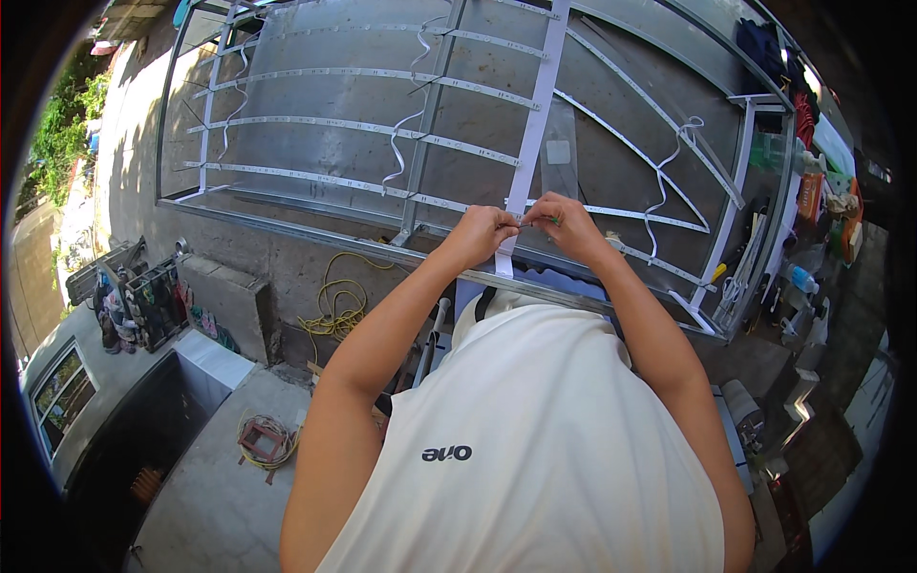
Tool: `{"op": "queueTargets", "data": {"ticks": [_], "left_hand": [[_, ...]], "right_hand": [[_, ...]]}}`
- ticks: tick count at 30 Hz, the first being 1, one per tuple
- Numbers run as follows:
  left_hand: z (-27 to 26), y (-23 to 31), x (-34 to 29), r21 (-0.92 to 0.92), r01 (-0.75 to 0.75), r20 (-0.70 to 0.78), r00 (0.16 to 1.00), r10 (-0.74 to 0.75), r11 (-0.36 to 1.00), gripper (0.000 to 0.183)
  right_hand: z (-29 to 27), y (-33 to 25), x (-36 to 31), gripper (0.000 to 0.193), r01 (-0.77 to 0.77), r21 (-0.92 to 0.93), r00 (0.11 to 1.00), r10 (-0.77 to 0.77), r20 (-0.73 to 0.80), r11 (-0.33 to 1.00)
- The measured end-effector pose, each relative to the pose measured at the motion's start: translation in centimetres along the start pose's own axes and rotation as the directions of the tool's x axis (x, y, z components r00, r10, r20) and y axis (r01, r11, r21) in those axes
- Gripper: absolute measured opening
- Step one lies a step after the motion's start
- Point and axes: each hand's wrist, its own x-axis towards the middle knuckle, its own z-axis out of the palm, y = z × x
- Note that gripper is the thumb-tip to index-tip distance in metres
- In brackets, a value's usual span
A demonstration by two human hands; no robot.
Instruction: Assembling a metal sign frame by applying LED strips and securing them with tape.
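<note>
My left hand (480, 236) and my right hand (567, 225) meet over the lower part of a broad white strip (538, 119). Both are closed in a pinch, fingertips almost touching. Whatever is between them is too small to make out; a speck of green shows at the right fingertips. Long LED light strips (368, 129) run leftward from the broad strip across a metal frame (430, 124). On its right, more LED strips (630, 143) slant and meet at a corner. Thin white wires (411, 119) loop between the rows.
The frame's near rail (315, 235) runs just in front of me. A coiled yellow cord (339, 304) lies below it at left. Tools and bags, with a plastic bottle (803, 279), crowd the right side. A cord reel (266, 439) sits on concrete at lower left.
</note>
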Motion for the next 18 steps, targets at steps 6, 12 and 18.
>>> {"op": "queueTargets", "data": {"ticks": [6,12,18], "left_hand": [[-0.2,0.1,0.0,0.001,0.014,0.02,1.0,-0.014,1.0,0.019],[-0.5,-0.1,-0.8,0.054,0.047,-0.044,0.998,-0.044,0.997,0.015],[-1.8,0.2,-2.1,0.119,0.189,-0.201,0.966,-0.163,0.975,0.014]], "right_hand": [[0.0,-0.2,-0.1,0.019,-0.016,0.0,1.0,0.016,0.004,1.0],[0.6,0.5,0.2,0.011,-0.137,0.115,0.981,0.151,-0.121,0.984],[0.6,2.2,1.7,0.01,-0.412,0.293,0.883,0.458,-0.105,0.863]]}}
